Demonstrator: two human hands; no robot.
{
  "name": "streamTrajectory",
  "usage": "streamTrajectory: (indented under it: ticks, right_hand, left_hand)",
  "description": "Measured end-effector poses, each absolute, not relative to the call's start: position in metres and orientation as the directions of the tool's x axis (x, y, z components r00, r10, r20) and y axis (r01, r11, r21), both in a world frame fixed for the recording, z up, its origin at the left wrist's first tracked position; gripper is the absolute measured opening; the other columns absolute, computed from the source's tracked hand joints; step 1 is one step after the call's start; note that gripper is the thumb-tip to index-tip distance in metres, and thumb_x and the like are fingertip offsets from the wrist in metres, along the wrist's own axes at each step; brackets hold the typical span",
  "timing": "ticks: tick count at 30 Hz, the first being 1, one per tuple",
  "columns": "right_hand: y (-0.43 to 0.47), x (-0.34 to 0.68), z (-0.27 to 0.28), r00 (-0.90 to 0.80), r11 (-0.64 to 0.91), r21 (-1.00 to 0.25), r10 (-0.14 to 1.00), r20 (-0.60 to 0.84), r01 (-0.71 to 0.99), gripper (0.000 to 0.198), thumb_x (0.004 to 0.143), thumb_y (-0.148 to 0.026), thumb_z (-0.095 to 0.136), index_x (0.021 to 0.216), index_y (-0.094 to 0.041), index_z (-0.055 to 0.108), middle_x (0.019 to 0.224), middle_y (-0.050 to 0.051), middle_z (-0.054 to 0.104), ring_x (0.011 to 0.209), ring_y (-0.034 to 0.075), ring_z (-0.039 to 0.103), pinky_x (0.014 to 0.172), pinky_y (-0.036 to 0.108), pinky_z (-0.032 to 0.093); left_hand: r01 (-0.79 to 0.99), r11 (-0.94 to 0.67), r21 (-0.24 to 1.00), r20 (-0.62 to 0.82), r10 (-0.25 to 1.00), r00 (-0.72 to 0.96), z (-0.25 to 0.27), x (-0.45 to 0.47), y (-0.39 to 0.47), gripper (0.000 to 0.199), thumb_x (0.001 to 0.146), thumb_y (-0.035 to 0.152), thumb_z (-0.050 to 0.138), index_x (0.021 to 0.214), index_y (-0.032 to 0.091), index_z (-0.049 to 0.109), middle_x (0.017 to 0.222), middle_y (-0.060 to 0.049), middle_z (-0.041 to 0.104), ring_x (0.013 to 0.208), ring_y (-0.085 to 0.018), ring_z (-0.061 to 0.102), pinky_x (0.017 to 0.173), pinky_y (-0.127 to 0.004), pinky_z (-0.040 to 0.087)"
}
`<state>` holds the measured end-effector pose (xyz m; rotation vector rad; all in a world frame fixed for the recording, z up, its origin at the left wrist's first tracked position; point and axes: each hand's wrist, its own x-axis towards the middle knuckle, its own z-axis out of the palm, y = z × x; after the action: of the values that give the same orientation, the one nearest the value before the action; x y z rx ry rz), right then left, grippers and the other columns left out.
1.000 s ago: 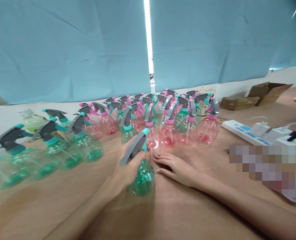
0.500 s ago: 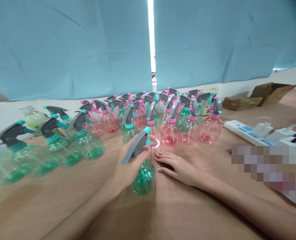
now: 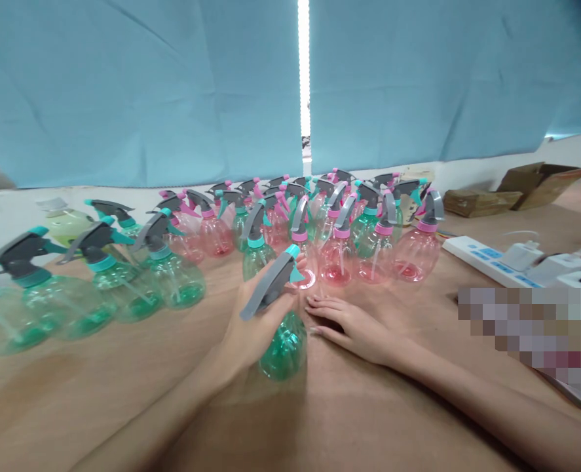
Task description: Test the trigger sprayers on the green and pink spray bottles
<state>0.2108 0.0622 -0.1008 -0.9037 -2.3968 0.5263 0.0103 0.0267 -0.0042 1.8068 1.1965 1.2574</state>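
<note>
My left hand (image 3: 251,328) is wrapped round the neck of a green spray bottle (image 3: 284,351) with a grey and turquoise trigger head. That bottle stands upright near the middle of the table, its collar hidden by my fingers. Beside it on the right, my right hand (image 3: 352,324) lies palm down on the tabletop, fingers stretched out and holding nothing. Just beyond my hands stand pink spray bottles (image 3: 337,262) with grey and pink heads. Another green spray bottle (image 3: 257,259) is directly behind my left hand, partly covered by it.
Several green spray bottles (image 3: 177,282) line the left side of the wooden table (image 3: 369,419). A bottle of yellowish liquid (image 3: 67,223) is behind them. On the right are a white power strip (image 3: 487,259) with plugs, an open cardboard box (image 3: 540,187) and a blurred-out object. Blue cloth (image 3: 147,98) hangs behind.
The view has shifted slightly. My left hand keeps its hold on the green spray bottle, and my right hand stays flat on the table.
</note>
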Motion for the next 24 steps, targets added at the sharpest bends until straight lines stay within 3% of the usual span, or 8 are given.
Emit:
streamTrajectory:
  ticks: [5, 16, 24]
  right_hand:
    - [0.063, 0.2112, -0.102, -0.647, 0.702, -0.516, 0.69, 0.324, 0.49, 0.042, 0.098, -0.042, 0.05, 0.136, -0.023, 0.057, 0.14, 0.009, 0.057, 0.133, 0.025, 0.048, 0.111, 0.047, 0.04]
    - [0.0635, 0.2112, -0.1045, -0.64, 0.698, -0.528, 0.694, 0.33, 0.484, 0.044, 0.097, -0.043, 0.051, 0.136, -0.023, 0.056, 0.14, 0.009, 0.057, 0.134, 0.025, 0.048, 0.111, 0.048, 0.04]
    - [0.0613, 0.2108, -0.1014, -0.635, 0.695, -0.52, 0.699, 0.329, 0.496, 0.041, 0.098, -0.042, 0.051, 0.134, -0.023, 0.058, 0.139, 0.008, 0.058, 0.132, 0.025, 0.05, 0.111, 0.047, 0.04]
  left_hand:
    - [0.341, -0.394, 0.854, 0.371, 0.919, 0.134, -0.0022, 0.0102, 0.0245, 0.01, 0.078, 0.022, 0.055, 0.087, 0.022, 0.06, 0.075, 0.001, 0.061, 0.07, -0.016, 0.057, 0.066, -0.028, 0.047]
    - [0.337, -0.433, 0.836, 0.402, 0.901, 0.161, 0.0014, 0.0116, 0.0235, 0.011, 0.074, 0.017, 0.049, 0.081, 0.023, 0.055, 0.067, 0.003, 0.053, 0.06, -0.015, 0.048, 0.058, -0.028, 0.041]
    - [0.361, -0.425, 0.83, 0.394, 0.905, 0.158, 0.0008, 0.0108, 0.0247, 0.007, 0.073, 0.02, 0.05, 0.078, 0.023, 0.053, 0.069, 0.002, 0.052, 0.063, -0.016, 0.048, 0.061, -0.03, 0.042]
